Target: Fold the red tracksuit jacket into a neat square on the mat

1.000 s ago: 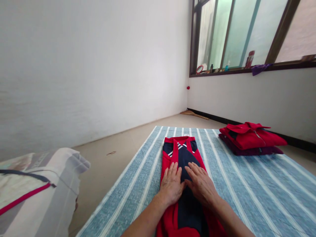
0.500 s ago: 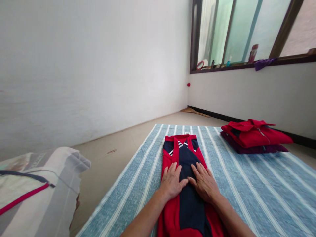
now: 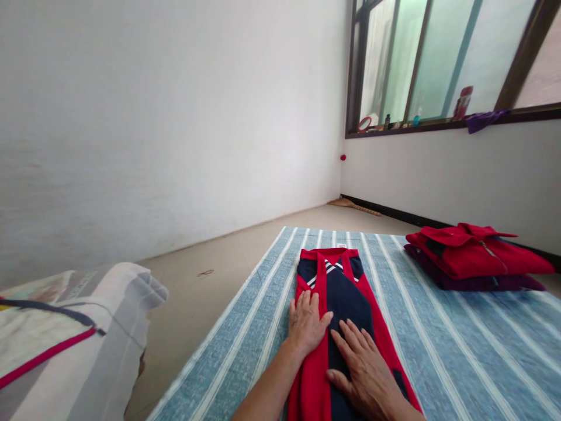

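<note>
A red and navy jacket (image 3: pixel 350 301) with white stripes near its collar lies folded lengthwise into a narrow strip on a blue-and-white striped mat (image 3: pixel 236 324). My left hand (image 3: pixel 305 324) rests flat on the red left part of the jacket, fingers stretched out. Lower down, my right hand (image 3: pixel 363 368) lies on the navy middle panel with its fingers spread and thumb apart. Neither hand grips anything. The jacket's near end runs out of the bottom of the view.
A stack at the right holds a folded red jacket (image 3: pixel 473 251) on a dark purple garment (image 3: pixel 473 278). A grey-and-white striped cloth (image 3: pixel 118 327) covers something at the left. Behind are a white wall (image 3: pixel 175 128) and a window sill with a red bottle (image 3: pixel 463 104).
My right hand has slid down the jacket towards me, away from my left hand. The left hand stays near the same spot on the cloth. The view has shifted slightly.
</note>
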The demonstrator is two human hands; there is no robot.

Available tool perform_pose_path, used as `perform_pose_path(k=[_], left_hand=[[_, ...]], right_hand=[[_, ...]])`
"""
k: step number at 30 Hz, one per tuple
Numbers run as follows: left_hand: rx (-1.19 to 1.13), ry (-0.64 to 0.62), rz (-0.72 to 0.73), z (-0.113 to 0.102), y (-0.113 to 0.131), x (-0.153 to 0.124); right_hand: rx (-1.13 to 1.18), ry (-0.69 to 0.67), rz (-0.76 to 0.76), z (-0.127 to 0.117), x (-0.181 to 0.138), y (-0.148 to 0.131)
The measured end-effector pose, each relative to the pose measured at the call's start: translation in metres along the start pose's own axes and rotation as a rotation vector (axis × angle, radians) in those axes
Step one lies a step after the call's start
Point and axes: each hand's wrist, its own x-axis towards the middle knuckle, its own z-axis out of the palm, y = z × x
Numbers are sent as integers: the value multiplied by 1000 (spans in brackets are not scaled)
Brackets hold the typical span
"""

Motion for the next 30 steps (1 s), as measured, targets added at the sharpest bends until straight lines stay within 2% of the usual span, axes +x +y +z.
perform_pose_path(k=[3, 7, 11, 16, 27, 30], left_hand=[[20, 18, -25, 4, 0, 6], [59, 52, -114, 14, 3, 11], [82, 80, -126, 15, 5, 10], [50, 10, -136, 10, 0, 14], [29, -92, -153, 15, -15, 30], [57, -71, -101, 13, -15, 30]], right_hand=[[1, -42, 20, -3, -1, 0], [-13, -11, -1, -3, 1, 1], [-42, -25, 3, -1, 1, 2], [-68, -26, 1, 1, 1, 2], [-71, 13, -9, 1, 0, 3], [-62, 9, -10, 2, 1, 4]])
